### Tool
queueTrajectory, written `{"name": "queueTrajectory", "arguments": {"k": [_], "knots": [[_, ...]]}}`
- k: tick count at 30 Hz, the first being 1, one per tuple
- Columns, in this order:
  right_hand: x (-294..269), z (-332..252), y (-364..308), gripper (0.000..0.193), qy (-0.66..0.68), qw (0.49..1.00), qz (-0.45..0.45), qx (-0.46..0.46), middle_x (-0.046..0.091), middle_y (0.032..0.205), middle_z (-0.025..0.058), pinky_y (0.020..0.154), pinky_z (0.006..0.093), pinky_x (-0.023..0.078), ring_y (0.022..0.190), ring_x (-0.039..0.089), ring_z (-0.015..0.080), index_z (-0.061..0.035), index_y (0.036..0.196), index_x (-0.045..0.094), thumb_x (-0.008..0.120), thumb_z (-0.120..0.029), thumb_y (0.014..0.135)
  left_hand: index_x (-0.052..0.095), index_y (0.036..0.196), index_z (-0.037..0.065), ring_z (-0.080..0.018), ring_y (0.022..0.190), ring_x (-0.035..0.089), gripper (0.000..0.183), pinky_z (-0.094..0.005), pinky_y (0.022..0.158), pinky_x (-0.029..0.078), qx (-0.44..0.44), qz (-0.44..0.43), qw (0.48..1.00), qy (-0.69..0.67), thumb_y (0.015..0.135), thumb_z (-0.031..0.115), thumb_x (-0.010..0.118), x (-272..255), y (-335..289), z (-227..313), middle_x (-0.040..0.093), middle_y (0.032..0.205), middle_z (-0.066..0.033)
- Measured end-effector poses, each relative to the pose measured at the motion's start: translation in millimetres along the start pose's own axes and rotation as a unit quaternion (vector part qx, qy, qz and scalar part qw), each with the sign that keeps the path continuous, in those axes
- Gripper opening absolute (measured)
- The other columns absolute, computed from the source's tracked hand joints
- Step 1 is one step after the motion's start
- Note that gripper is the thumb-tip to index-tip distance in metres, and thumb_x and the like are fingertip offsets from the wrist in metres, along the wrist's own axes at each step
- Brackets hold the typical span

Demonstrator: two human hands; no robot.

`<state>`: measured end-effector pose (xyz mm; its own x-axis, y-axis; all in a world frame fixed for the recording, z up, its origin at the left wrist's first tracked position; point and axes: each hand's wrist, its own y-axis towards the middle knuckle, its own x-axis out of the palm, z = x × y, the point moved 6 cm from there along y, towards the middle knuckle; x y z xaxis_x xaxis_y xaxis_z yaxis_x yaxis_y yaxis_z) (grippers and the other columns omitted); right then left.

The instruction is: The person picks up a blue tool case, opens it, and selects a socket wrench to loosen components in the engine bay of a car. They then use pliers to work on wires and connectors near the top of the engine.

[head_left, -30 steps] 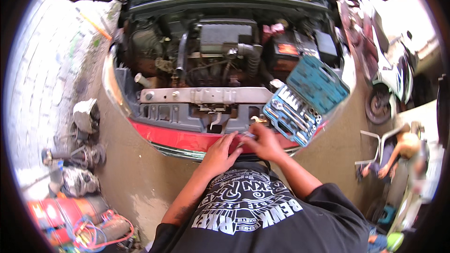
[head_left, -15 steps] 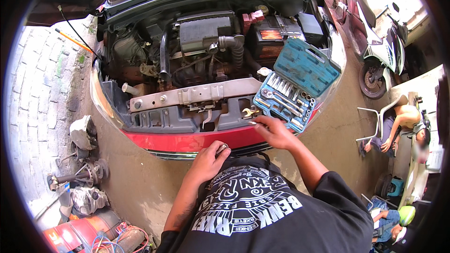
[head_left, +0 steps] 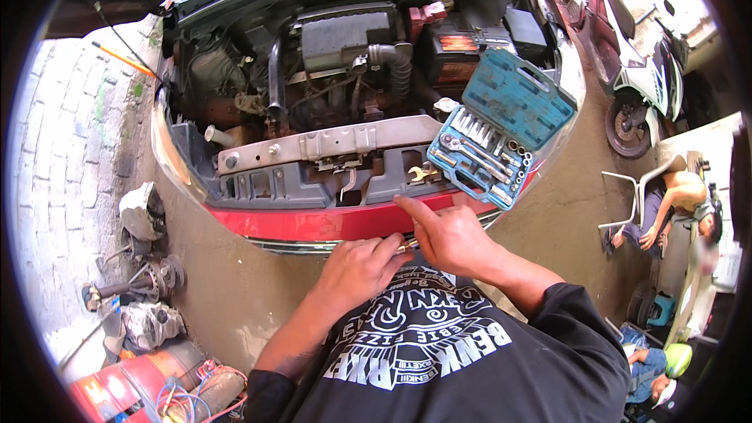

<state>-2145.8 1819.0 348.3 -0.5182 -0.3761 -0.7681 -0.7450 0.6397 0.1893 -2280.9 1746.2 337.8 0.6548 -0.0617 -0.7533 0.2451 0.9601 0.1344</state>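
Note:
Close together in front of the red bumper [head_left: 313, 225], my hands meet at a small shiny metal piece [head_left: 407, 246]. My left hand [head_left: 362, 268] is closed, its fingertips pinching one end. From the right, my right hand [head_left: 458, 244] grips the other end with curled fingers, its index finger stretched forward. Fingers cover most of the piece, so its exact kind does not show. Just beyond my right hand, a blue socket set case [head_left: 521, 98] lies unfolded on the car's front corner, holding sockets and a ratchet [head_left: 452, 142]. A wrench [head_left: 423, 173] rests beside it.
The engine bay [head_left: 345, 39] lies exposed ahead, with a metal crossbar [head_left: 313, 145] along its front and a battery [head_left: 462, 45] at right. A motorcycle [head_left: 646, 82] and seated people are at right. Car parts [head_left: 153, 278] and a red drum [head_left: 129, 380] stand at left.
My right hand has come from the case's edge down and left to meet my left hand. The left hand has shifted slightly right, and both now hold the metal piece.

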Motion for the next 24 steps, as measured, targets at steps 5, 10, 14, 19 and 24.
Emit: {"name": "queueTrajectory", "arguments": {"k": [5, 10, 14, 19, 24], "knots": [[-3, -21, 7, 0.056, -0.054, 0.998, 0.025, -0.020, 0.065, 0.064, 0.0129, 0.049, 0.0429, 0.050, 0.053, 0.064, 0.0304, 0.0010, 0.135, 0.054, 0.066, -0.006, 0.080, 0.064, 0.104, 0.002, -0.0334, 0.063, 0.067, 0.027, -0.0444, 0.054, 0.052, 0.004, -0.016, 0.999, -0.047, 0.087, 0.019, 0.076, -16, 0, 0, 0.067, 0.071, -0.0143], [14, -13, 9, 0.046, 0.023, 0.998, 0.041, 0.031, 0.063, 0.061, 0.0162, 0.052, 0.0477, 0.050, 0.053, 0.063, 0.0353, -0.0001, 0.131, 0.057, 0.061, -0.004, 0.085, 0.064, 0.107, 0.002, -0.0348, 0.065, 0.068, 0.026, -0.0454, 0.056, 0.053, -0.028, 0.006, 0.998, -0.051, 0.087, 0.014, 0.074, -1, -8, -5, 0.067, 0.072, -0.0156], [30, 18, 10, 0.039, 0.094, 0.993, -0.001, 0.072, 0.064, 0.069, 0.0206, 0.059, 0.0463, 0.051, 0.062, 0.065, 0.0372, -0.0030, 0.135, 0.055, 0.055, -0.009, 0.096, 0.066, 0.109, 0.004, -0.0364, 0.067, 0.068, 0.026, -0.0454, 0.058, 0.053, -0.058, 0.015, 0.998, -0.012, 0.087, 0.017, 0.074, 12, 0, -18, 0.069, 0.078, -0.0159], [27, 127, 20, 0.034, 0.111, 0.974, 0.075, 0.184, 0.071, 0.100, 0.0250, 0.084, 0.0488, 0.052, 0.095, 0.068, 0.0439, -0.0001, 0.124, 0.063, 0.054, -0.025, 0.103, 0.063, 0.107, 0.005, -0.0339, 0.075, 0.069, 0.026, -0.0435, 0.062, 0.052, -0.163, 0.007, 0.986, -0.016, 0.099, 0.030, 0.062, 17, -10, -48, 0.069, 0.080, -0.0182], [23, 230, -18, 0.023, -0.213, 0.946, 0.097, 0.223, 0.068, 0.098, 0.0185, 0.086, 0.0488, 0.052, 0.096, 0.063, 0.0390, -0.0044, 0.107, 0.070, 0.068, -0.015, 0.086, 0.055, 0.116, 0.004, -0.0165, 0.075, 0.062, 0.021, -0.0312, 0.070, 0.050, -0.359, 0.070, 0.841, -0.400, 0.108, 0.022, 0.049, 36, -69, -84, 0.064, 0.093, -0.0096]]}}
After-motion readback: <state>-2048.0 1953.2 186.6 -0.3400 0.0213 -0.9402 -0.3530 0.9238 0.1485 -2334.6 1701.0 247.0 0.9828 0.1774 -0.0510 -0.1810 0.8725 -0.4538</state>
